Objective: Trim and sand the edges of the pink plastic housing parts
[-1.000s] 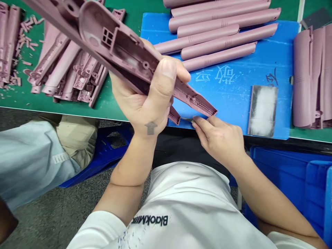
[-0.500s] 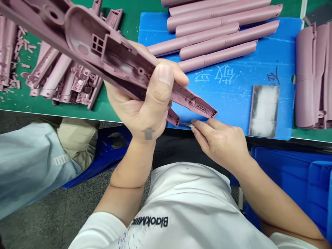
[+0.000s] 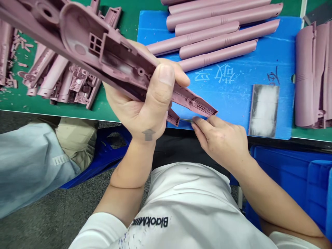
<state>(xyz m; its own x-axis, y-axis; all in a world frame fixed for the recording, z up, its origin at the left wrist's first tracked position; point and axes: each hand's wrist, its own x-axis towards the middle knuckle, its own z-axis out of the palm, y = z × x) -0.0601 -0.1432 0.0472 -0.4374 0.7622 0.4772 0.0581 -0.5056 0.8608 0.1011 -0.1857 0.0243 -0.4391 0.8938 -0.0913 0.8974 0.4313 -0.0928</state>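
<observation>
My left hand [image 3: 153, 93] is wrapped round long pink plastic shells [image 3: 114, 57], thumb on top; their hollow, ribbed insides show. Two narrow tips of the shells stick out to the right of this hand. Close by these tips, my right hand [image 3: 220, 135] pinches a small thin blade-like tool [image 3: 187, 120], mostly hidden by the fingers, that points left toward the lower tip. Whether the tool touches the tip I cannot tell.
Several smooth pink shells [image 3: 229, 41] lie on a blue board [image 3: 243, 76], beside a worn grey-white block [image 3: 264, 110]. More shells stand at the right [image 3: 304, 76]. Pink parts [image 3: 55, 76] and scraps cover the left of the green table [image 3: 103, 110]. Another person's sleeve [image 3: 33, 166] is at left.
The wide end of the held shells has shifted slightly left. My right hand has turned a little, its fingertips slightly higher, and less of the tool's handle shows.
</observation>
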